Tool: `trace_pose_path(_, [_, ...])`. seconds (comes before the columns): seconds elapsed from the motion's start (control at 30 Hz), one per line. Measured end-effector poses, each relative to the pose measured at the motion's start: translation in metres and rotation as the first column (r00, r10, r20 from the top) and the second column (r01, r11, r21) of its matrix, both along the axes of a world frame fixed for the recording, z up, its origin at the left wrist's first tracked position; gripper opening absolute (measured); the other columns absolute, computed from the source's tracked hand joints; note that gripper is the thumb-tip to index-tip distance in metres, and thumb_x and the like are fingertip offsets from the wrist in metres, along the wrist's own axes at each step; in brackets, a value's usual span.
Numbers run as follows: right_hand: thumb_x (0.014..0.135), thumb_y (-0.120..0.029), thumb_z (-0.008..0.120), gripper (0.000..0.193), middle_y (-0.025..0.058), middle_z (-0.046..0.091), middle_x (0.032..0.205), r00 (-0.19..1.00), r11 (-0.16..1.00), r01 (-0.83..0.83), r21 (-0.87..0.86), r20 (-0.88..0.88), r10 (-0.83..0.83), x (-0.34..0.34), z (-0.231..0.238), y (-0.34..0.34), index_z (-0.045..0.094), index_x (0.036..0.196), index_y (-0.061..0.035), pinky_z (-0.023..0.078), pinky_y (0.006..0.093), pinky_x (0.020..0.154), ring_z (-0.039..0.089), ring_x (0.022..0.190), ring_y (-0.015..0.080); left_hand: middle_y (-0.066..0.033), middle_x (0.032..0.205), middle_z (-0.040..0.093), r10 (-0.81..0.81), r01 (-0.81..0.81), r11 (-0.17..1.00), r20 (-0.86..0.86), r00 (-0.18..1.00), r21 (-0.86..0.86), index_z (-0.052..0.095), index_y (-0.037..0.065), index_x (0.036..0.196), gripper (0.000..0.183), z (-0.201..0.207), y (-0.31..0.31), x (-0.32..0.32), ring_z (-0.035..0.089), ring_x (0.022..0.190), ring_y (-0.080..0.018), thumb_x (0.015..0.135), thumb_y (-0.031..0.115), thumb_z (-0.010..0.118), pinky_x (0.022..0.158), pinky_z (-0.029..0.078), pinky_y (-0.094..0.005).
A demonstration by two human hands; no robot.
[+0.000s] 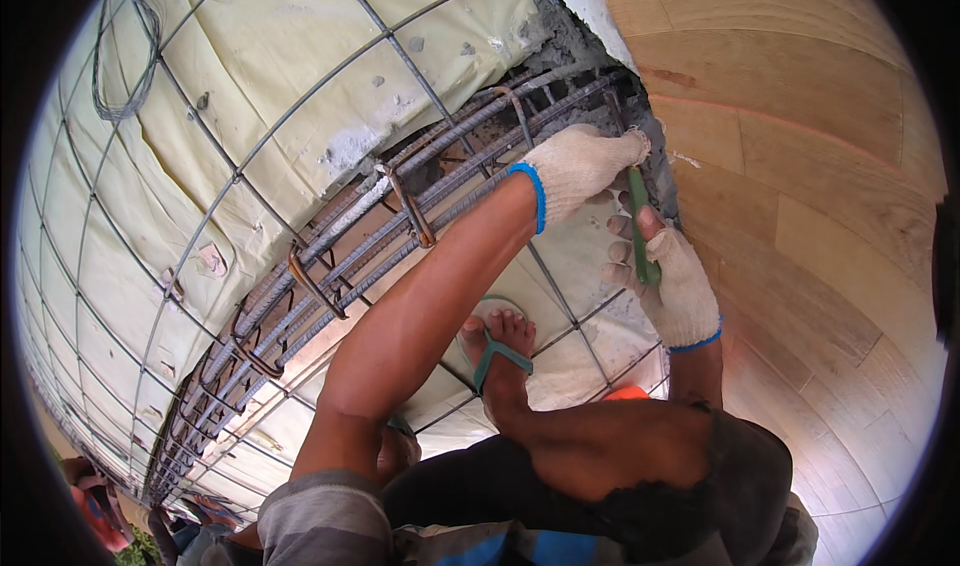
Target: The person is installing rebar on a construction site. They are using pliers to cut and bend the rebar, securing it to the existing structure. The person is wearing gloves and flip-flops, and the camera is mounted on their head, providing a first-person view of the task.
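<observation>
My left hand point(585, 166), in a cream knit glove with a blue cuff, reaches over the end of the steel bars point(460, 151). Its fingers are closed at the upper end of a green-handled tool point(640, 231); what they pinch is hidden. My right hand point(678, 281), in a similar glove with bare fingertips, grips the green handle from below. The head of that tool is out of sight among the bars and my left hand. Bent rusty stirrups point(408, 206) wrap the long ribbed bars, which run in a trench toward the lower left.
Pale yellow sheeting point(300, 76) lies under a wire mesh point(237, 178) at left. A wire coil point(125, 56) rests there. Rough concrete point(560, 41) borders the trench. Wood-patterned flooring point(800, 196) fills the right side. My sandalled foot point(505, 351) stands near the mesh.
</observation>
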State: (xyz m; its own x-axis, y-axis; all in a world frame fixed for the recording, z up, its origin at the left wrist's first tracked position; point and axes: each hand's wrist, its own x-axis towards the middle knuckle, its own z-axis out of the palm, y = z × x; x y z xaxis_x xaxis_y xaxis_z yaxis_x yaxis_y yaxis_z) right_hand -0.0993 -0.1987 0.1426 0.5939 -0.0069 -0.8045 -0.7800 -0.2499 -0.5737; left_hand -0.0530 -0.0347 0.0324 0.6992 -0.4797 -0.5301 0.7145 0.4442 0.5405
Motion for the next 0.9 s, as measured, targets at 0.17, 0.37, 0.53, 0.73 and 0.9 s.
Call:
trace_pose_path(0.17, [0.103,-0.03,0.069,0.05,0.0005,0.06,0.102,0.958,0.952,-0.285,-0.109,-0.043,0.282,0.014,-0.006,-0.002,0.057,0.143,-0.0028,0.047,0.0282,0.066,0.053,0.079,0.0087,-0.0134,0.118,0.072,-0.025,0.025,1.0,0.03,0.999,-0.009,0.07,-0.005,0.126,0.063,0.004,0.005,-0.001,0.071,0.105,-0.0224,0.102,0.053,0.071,0.097,0.059,-0.0402])
trace_pose_path(0.37, [0.095,-0.024,0.065,0.04,-0.002,0.044,0.089,0.925,0.681,0.363,0.636,-0.337,-0.178,0.008,-0.028,-0.022,0.054,0.127,-0.0031,0.039,0.0274,0.062,0.043,0.071,0.01,-0.0112,0.109,0.074,0.06,-0.074,0.986,-0.096,0.994,-0.149,0.072,0.003,0.119,0.051,-0.001,-0.01,-0.006,0.068,0.092,-0.0172,0.101,0.051,0.072,0.082,0.057,-0.0345])
trace_pose_path(0.53, [0.092,-0.038,0.068,0.054,0.0002,0.044,0.096,0.805,0.089,0.584,0.807,-0.562,-0.189,-0.016,-0.063,-0.009,0.052,0.131,-0.0036,0.042,0.029,0.065,0.046,0.077,0.0131,-0.0078,0.106,0.076,0.105,-0.129,0.971,-0.125,0.987,-0.203,0.071,0.007,0.115,0.034,-0.008,-0.026,-0.004,0.064,0.08,-0.0139,0.104,0.039,0.068,0.067,0.053,-0.0297])
trace_pose_path(0.73, [0.102,-0.06,0.061,0.065,0.0038,0.058,0.107,0.882,0.731,0.445,0.518,-0.396,-0.257,0.004,-0.011,0.011,0.056,0.137,-0.0061,0.05,0.0383,0.074,0.055,0.083,0.0179,-0.0087,0.103,0.079,0.107,-0.155,0.936,-0.163,0.981,-0.317,0.071,0.008,0.112,0.024,-0.004,-0.016,-0.002,0.067,0.074,-0.0144,0.11,0.029,0.059,0.06,0.053,-0.0288])
trace_pose_path(0.9, [0.109,-0.062,0.052,0.06,0.003,0.062,0.106,0.883,0.618,0.435,0.655,-0.444,-0.151,0.006,-0.03,-0.007,0.058,0.137,-0.0095,0.051,0.0373,0.074,0.058,0.083,0.0163,-0.0101,0.096,0.078,0.031,-0.041,0.979,-0.051,0.998,-0.201,0.069,0.006,0.112,0.029,-0.007,-0.009,-0.003,0.072,0.075,-0.019,0.112,0.032,0.057,0.06,0.056,-0.0291])
